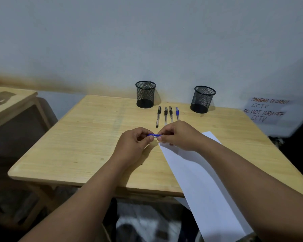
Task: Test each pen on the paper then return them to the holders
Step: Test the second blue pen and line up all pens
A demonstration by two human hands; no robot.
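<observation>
A blue pen [154, 135] is held level above the wooden table [87, 137], with my left hand [135, 144] pinching one end and my right hand [178, 137] pinching the other. Its ends are hidden in my fingers. A white sheet of paper [199, 180] lies under and right of my right hand, hanging over the table's front edge. Three black-capped pens [165, 116] and a blue-capped pen [177, 113] lie side by side behind my hands. Two black mesh holders stand at the back, the left holder [145, 94] and the right holder [202, 99], both looking empty.
A wall runs just behind the holders. A handwritten paper sign [267, 110] about CCTV hangs at the right. Another wooden table [9, 100] stands to the left, across a gap.
</observation>
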